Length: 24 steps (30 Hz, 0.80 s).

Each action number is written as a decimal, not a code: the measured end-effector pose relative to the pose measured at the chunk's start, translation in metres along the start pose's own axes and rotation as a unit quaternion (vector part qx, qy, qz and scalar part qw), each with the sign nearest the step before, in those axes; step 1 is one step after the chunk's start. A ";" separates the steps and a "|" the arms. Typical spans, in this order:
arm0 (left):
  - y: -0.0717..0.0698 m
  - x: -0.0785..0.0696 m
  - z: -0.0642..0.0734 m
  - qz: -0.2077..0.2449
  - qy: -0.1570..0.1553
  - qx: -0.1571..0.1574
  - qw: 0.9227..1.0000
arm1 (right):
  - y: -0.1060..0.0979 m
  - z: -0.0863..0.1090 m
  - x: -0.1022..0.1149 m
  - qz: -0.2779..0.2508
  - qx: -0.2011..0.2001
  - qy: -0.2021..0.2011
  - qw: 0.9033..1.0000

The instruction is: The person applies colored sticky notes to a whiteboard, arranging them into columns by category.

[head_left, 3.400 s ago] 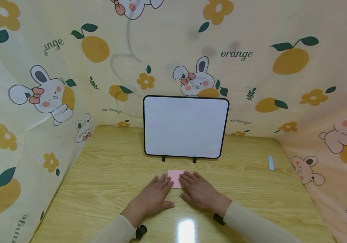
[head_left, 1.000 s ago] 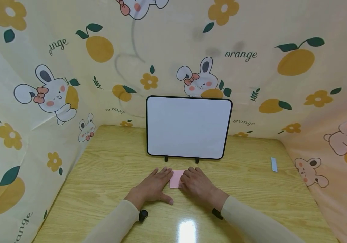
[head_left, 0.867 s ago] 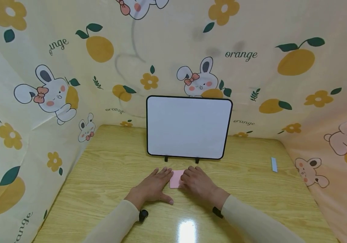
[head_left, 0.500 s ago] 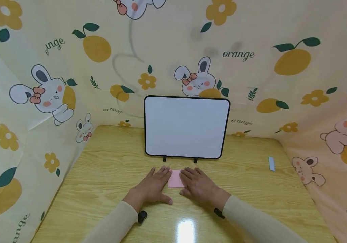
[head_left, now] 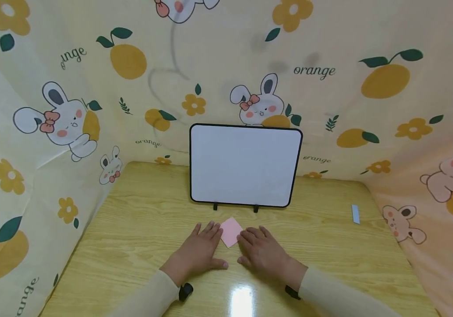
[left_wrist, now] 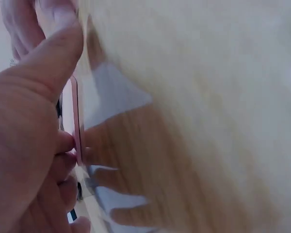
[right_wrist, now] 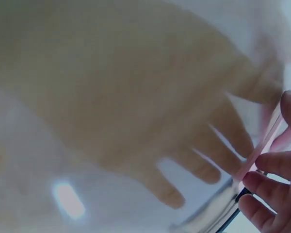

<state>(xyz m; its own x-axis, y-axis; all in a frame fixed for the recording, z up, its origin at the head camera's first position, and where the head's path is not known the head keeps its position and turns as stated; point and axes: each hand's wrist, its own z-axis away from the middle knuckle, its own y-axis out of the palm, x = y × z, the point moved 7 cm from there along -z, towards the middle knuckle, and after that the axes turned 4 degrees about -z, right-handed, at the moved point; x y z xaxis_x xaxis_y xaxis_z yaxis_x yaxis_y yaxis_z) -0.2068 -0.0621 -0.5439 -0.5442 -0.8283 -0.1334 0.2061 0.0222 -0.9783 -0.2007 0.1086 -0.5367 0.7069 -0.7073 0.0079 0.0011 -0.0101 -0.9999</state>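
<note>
A small pink paper square [head_left: 231, 232] lies on the table, turned so that one corner points at the whiteboard. At its left corner, the fingertips of my left hand [head_left: 199, 251] touch it, fingers fairly straight and thumb spread. My right hand [head_left: 267, 254] meets the opposite corner with its fingertips, fingers extended. Seen edge-on in the left wrist view, the pink paper [left_wrist: 76, 119] is a thin strip beside my left hand [left_wrist: 24, 131]. In the right wrist view, fingers of my right hand [right_wrist: 276, 189] lie along its pink edge [right_wrist: 254, 158].
A white board with a black frame [head_left: 245, 165] stands on two small black feet behind the paper. Far to the right lies a light blue strip [head_left: 355, 214] on the wooden table [head_left: 139, 207]. Patterned cloth [head_left: 210, 57] encloses the back and sides.
The pink paper has rotated from square-on to a diamond position. My right hand's fingers, curled at its edge a second ago, have straightened, and that hand has shifted slightly nearer me.
</note>
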 end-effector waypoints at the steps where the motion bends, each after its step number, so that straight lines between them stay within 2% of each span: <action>1: 0.000 0.002 -0.001 0.001 0.001 0.002 1.000 | -0.001 0.002 0.004 -0.001 -0.004 -0.009 1.000; 6: 0.003 0.007 -0.008 0.019 0.015 0.014 1.000 | -0.009 0.005 0.019 -0.021 -0.047 -0.052 0.997; 10: 0.003 0.008 -0.014 0.037 0.028 0.012 0.999 | -0.016 -0.005 0.015 -0.034 -0.095 -0.055 0.993; 12: 0.004 0.009 -0.016 0.042 0.033 0.007 0.999 | -0.016 -0.012 0.011 -0.028 -0.106 -0.050 0.993; 18: 0.006 0.010 -0.018 0.040 0.028 0.001 0.999 | -0.008 -0.026 0.001 0.022 -0.090 -0.041 0.995; 24: 0.008 0.014 -0.016 0.040 0.012 -0.001 0.999 | -0.004 -0.030 0.000 0.032 -0.084 -0.040 0.995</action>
<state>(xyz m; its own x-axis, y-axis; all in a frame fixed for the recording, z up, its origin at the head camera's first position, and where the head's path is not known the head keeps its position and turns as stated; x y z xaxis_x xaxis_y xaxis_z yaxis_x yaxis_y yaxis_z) -0.2255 -0.0643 -0.5563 -0.5451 -0.8103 -0.2149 0.2475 0.0894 -0.9648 -0.2220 0.0878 -0.5327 0.7553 -0.6523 -0.0634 -0.1595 -0.0891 -0.9832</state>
